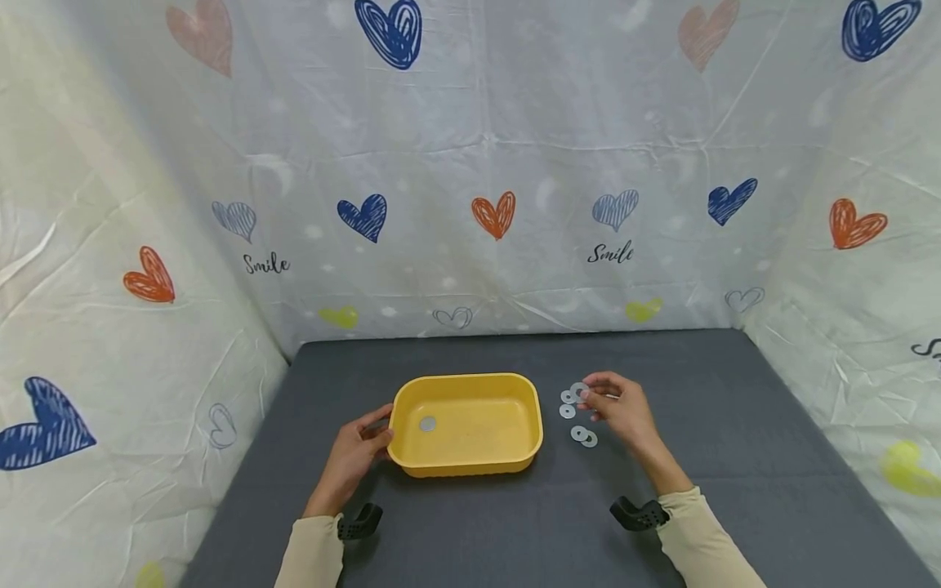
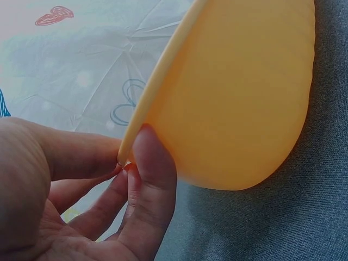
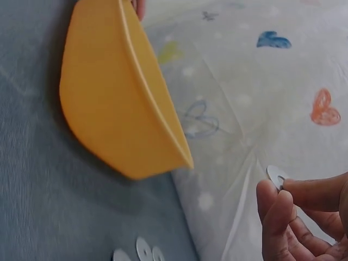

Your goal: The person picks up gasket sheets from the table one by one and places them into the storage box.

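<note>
My left hand (image 1: 356, 453) pinches the left rim of a yellow plastic tub (image 1: 481, 437), thumb on one side and fingers on the other, as the left wrist view shows close up. Inside the tub, left of its middle, lies one grey disc (image 1: 427, 424). To the right of the tub, my right hand (image 1: 621, 408) pinches a flat metal washer (image 3: 273, 175) between thumb and fingertips, raised above the table. Just below and beside that hand, several more washers (image 1: 567, 416) lie in two small groups, some overlapping.
A dark grey cloth covers the table (image 1: 515, 531). White curtains (image 1: 441, 122) printed with hearts hang behind it and along both sides. Black wrist straps (image 1: 639, 514) stick out from both sleeves near the table's front.
</note>
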Tool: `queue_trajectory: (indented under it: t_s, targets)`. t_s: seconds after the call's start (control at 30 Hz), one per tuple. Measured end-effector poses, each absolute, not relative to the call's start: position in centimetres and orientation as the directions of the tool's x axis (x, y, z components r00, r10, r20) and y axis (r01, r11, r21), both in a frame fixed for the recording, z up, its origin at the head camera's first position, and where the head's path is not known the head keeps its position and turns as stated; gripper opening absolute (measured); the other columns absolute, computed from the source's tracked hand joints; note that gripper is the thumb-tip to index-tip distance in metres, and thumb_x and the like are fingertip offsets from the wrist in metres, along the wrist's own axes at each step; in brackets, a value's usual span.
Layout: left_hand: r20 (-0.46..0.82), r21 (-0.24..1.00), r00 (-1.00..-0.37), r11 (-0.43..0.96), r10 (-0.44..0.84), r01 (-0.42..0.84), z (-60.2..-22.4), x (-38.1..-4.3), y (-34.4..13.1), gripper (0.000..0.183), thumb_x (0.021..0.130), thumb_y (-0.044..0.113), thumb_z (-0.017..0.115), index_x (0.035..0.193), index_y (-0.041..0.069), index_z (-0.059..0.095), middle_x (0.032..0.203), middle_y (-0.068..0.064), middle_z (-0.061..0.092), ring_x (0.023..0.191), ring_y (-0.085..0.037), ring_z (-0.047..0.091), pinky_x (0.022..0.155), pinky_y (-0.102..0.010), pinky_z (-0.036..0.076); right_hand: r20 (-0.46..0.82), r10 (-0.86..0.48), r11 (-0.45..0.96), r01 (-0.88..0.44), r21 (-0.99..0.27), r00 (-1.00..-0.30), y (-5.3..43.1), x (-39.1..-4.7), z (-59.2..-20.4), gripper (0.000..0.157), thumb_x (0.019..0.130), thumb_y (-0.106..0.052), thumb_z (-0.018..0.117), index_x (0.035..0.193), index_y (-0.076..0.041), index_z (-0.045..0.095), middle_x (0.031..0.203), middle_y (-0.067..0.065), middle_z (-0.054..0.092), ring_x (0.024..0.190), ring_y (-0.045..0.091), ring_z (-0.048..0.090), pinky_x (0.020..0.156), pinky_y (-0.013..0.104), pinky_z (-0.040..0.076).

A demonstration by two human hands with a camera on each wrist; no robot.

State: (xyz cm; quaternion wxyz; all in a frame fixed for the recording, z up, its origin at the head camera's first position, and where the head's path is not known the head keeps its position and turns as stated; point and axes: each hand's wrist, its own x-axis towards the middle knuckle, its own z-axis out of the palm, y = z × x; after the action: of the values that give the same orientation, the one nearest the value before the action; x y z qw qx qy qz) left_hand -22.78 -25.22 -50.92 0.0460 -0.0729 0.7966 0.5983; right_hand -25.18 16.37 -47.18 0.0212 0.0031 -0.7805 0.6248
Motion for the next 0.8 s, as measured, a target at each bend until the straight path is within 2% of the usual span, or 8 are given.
queue_trajectory:
  t_s: [0.3, 0.5, 0.67, 0.8]
  targets:
    - [-0.167, 0.946, -0.984, 0.272, -0.067, -0.179, -50.9, -22.9, -25.2, 0.051, 0.098, 0.008, 0.058, 0.148, 0.013, 0.046, 0.145, -0.015, 0.052, 0.100, -0.025, 0.066, 0.072, -0.030, 0.058, 0.021, -0.027, 0.163, -0.026, -0.986, -0.999, 13.8, -25.5, -47.3, 0.025, 0.091, -0.005, 0.068, 0.115, 0.001, 0.067, 0.098, 0.015, 0.071, 0.082, 0.026, 0.073, 0.064, 0.033, 0.058]
    - [-0.172, 0.944, -0.982, 0.272, -0.076, -0.186, -50.8, -22.9, -25.1, 0.051, 0.098, 0.008, 0.058, 0.147, 0.013, 0.047, 0.143, -0.016, 0.053, 0.097, -0.024, 0.066, 0.072, -0.031, 0.058, 0.009, -0.040, 0.168, -0.016, -0.986, -0.999, 12.3, -25.6, -46.7, 0.022, 0.092, -0.008, 0.067, 0.114, -0.004, 0.069, 0.100, 0.015, 0.070, 0.081, 0.021, 0.073, 0.070, 0.040, 0.059]
    - [-0.169, 0.943, -0.982, 0.275, -0.085, -0.186, -50.7, -22.9, -25.0, 0.051, 0.098, 0.007, 0.058, 0.147, 0.013, 0.047, 0.142, -0.016, 0.054, 0.098, -0.024, 0.065, 0.071, -0.030, 0.057, -0.007, -0.053, 0.122, 0.000, -0.993, -0.999, 10.9, -25.8, -46.5, 0.021, 0.091, -0.006, 0.068, 0.112, -0.002, 0.070, 0.097, 0.014, 0.070, 0.086, 0.031, 0.073, 0.067, 0.035, 0.059]
    - [-0.169, 0.942, -0.982, 0.277, -0.090, -0.188, -50.7, -22.9, -25.0, 0.050, 0.098, 0.007, 0.058, 0.147, 0.012, 0.047, 0.141, -0.017, 0.054, 0.097, -0.025, 0.065, 0.070, -0.031, 0.057, -0.010, -0.078, 0.091, 0.003, -0.996, -0.997, 9.7, -26.0, -46.7, 0.021, 0.090, -0.004, 0.069, 0.111, 0.000, 0.070, 0.095, 0.013, 0.070, 0.081, 0.025, 0.073, 0.066, 0.034, 0.058]
